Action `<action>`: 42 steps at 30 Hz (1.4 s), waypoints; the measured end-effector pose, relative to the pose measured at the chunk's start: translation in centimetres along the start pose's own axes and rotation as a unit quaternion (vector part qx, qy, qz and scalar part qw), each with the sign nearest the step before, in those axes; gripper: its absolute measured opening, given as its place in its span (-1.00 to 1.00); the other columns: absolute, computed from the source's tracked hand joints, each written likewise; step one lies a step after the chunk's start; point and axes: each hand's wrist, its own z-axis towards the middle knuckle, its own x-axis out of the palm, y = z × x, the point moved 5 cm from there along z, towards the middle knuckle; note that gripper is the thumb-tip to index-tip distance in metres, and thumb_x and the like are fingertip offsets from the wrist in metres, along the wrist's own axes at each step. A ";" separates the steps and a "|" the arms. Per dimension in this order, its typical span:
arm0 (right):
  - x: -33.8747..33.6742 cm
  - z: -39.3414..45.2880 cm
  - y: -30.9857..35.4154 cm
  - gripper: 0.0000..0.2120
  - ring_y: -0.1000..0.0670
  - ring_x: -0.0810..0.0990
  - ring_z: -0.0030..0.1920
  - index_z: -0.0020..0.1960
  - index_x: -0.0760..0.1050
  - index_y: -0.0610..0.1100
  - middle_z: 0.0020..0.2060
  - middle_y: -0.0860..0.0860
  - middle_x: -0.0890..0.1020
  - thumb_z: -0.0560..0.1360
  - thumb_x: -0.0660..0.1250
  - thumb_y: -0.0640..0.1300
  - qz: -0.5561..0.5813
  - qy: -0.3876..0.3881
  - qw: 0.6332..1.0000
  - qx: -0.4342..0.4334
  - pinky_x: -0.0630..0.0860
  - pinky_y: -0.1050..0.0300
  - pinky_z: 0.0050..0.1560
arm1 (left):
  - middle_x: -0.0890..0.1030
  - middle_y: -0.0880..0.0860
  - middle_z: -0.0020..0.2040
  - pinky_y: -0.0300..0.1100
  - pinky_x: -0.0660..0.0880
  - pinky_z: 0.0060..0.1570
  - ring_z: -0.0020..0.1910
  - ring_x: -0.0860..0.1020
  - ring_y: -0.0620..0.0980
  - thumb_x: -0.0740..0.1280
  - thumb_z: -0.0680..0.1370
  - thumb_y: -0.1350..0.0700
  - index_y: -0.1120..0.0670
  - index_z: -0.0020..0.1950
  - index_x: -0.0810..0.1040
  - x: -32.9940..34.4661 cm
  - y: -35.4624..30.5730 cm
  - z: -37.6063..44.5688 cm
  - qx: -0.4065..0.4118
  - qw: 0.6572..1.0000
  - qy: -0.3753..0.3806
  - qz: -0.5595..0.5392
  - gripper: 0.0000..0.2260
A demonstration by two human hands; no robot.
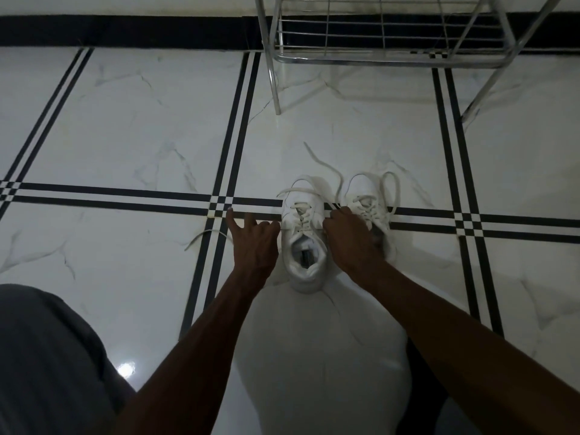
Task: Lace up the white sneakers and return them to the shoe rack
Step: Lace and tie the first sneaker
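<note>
Two white sneakers stand side by side on the tiled floor, toes pointing away from me. The left sneaker sits between my hands, its laces partly threaded. My left hand pinches one lace end at the shoe's left side; that lace trails off to the left across the floor. My right hand grips the other lace end at the shoe's right side and covers part of the right sneaker, whose loose laces loop over its toe. The metal shoe rack stands beyond the shoes.
The rack's legs rest on the floor just past the sneakers, against a wall with a black skirting band. My grey-clad knee fills the lower left corner. The floor is white marble-look tile with black stripes.
</note>
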 end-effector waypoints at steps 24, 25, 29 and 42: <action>-3.5 5.1 -2.0 -0.75 -0.12 0.69 0.13 0.04 0.52 -0.12 0.04 -0.08 0.73 0.66 0.21 0.06 0.722 0.138 0.648 0.199 0.49 0.05 -0.06 | 0.71 0.13 -0.11 0.06 0.54 0.10 -0.01 0.65 0.15 0.08 0.73 0.00 0.14 -0.13 0.51 -4.0 0.9 4.3 -0.158 0.670 0.092 -0.720 -0.64; -3.2 5.0 -1.5 -0.78 -0.10 0.71 0.06 0.07 0.53 -0.10 -0.01 -0.07 0.72 0.66 0.22 0.02 0.724 0.133 0.647 0.200 0.48 0.06 -0.10 | 0.67 0.12 -0.14 0.06 0.53 0.05 -0.06 0.61 0.13 0.08 0.74 -0.02 0.11 -0.11 0.51 -4.0 0.5 4.3 -0.155 0.677 0.086 -0.714 -0.64; -1.9 4.6 -0.6 -0.73 0.09 0.64 -0.19 0.27 0.58 0.02 -0.12 -0.02 0.66 0.64 0.25 -0.20 0.626 0.120 0.745 0.194 0.47 0.13 -0.18 | 0.54 0.09 -0.18 0.05 0.50 -0.04 -0.15 0.50 0.03 0.11 0.75 -0.01 0.16 0.09 0.57 -3.6 -0.2 4.0 -0.109 0.722 0.059 -0.681 -0.68; -1.2 4.4 -1.4 -0.78 0.08 0.68 -0.37 0.04 0.59 -0.24 -0.30 -0.06 0.75 0.43 0.52 -0.26 0.612 0.041 0.731 0.300 0.50 0.21 -0.37 | 0.64 -0.03 -0.20 0.15 0.63 -0.02 -0.16 0.62 0.05 0.18 0.68 0.26 0.06 0.22 0.49 -3.6 -0.7 3.7 -0.035 0.801 0.065 -0.594 -0.81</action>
